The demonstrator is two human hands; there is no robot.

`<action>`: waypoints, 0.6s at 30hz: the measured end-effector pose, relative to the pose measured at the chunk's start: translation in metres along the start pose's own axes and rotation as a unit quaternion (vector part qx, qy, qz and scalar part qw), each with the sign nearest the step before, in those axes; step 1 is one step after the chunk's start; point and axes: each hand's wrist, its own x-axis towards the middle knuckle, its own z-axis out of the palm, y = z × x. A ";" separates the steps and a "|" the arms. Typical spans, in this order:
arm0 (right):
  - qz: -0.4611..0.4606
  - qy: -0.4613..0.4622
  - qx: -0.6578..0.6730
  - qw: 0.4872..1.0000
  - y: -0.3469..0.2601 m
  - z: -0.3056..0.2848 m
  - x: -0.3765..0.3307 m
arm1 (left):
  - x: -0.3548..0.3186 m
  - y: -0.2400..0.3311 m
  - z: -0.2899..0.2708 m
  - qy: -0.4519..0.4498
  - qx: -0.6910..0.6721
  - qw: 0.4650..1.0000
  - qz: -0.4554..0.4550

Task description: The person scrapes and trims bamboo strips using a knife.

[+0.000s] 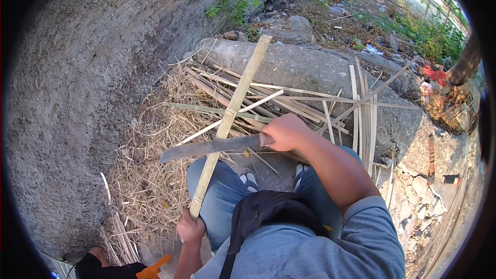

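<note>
Left hand (190, 227) clenched around the lower end of one long bamboo slat (229, 119), running from 7 o'clock up toward 12. Right hand (285, 132) gripping the handle of one machete (209, 148), blade pointing to 9 o'clock and crossing the slat. Probably light and stiff, splintery at the edges; best held at the lower end, away from the blade. Many thin split strips (361, 108) at 2 o'clock, too many to count; dry straw (150, 175) at 8.

Bright daylight; soft shadows; fisheye vignette
</note>
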 end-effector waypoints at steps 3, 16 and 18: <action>0.069 0.041 0.035 0.996 0.028 0.000 0.000 | 0.000 -0.001 0.001 0.007 0.011 1.000 0.001; 0.104 0.046 0.069 0.991 0.014 0.003 -0.005 | 0.002 0.002 -0.003 -0.018 0.006 1.000 -0.019; 0.063 0.025 0.051 0.996 0.006 0.007 -0.004 | 0.003 -0.001 -0.001 -0.006 0.005 1.000 0.007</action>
